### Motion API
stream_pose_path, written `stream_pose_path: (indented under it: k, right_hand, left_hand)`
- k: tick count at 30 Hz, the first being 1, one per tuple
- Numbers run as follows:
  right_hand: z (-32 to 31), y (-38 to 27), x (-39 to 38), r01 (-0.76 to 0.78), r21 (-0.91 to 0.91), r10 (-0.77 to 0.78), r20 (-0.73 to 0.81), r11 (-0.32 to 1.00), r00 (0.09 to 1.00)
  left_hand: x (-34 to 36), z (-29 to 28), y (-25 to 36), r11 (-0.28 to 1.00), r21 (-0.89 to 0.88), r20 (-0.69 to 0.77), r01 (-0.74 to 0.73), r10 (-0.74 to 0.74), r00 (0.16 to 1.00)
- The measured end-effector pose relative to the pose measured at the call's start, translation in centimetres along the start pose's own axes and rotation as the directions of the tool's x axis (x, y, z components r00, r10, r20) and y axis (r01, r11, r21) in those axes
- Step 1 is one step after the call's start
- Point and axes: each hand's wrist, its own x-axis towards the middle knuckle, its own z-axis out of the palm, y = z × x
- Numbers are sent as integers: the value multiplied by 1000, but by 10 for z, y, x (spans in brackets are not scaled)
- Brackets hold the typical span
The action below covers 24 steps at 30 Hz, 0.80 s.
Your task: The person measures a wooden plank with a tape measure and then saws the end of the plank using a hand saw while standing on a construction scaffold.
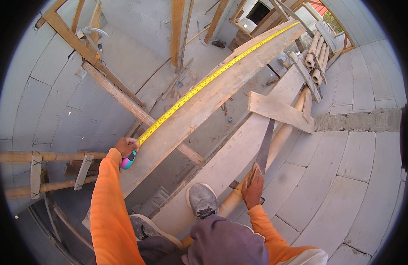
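In my left hand [125, 148] is a tape measure [128, 160] with a teal and pink case. Its yellow blade [212, 77] runs out along a long wooden board [193, 117] toward the board's far end. My left fingers are closed at the near end of the blade, by the board's edge. On the right, my right hand [253, 187] grips a handsaw [266, 143], whose dark blade points away from me. The saw's tip lies near a short piece of wood [277, 111]; whether they touch, I cannot tell.
My shoes [202, 200] rest on a pale plank [230, 152] high above the floor [124, 51]. A bamboo pole [281, 137] runs beside it. Bundled bamboo [316, 57] lies at the far right. Grey block wall [318, 176] rises to the right, and a pole ladder [58, 157] stands left.
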Motion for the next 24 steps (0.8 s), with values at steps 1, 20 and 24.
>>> stream_pose_path:
  k: [1,20,24]
  right_hand:
    - [1,0,-1,35,-1,-35,-18,999,999]
    - [-17,-40,-14,-186,394,223,-48,900,974]
    - [-1,-38,-11,-115,288,147,-91,951,985]
  left_hand:
    - [2,2,0,1000,-20,18,21,-21,1000]
    - [7,18,22,952,232,-113,201,-179,977]
    - [13,15,4,973,169,-104,155,-139,985]
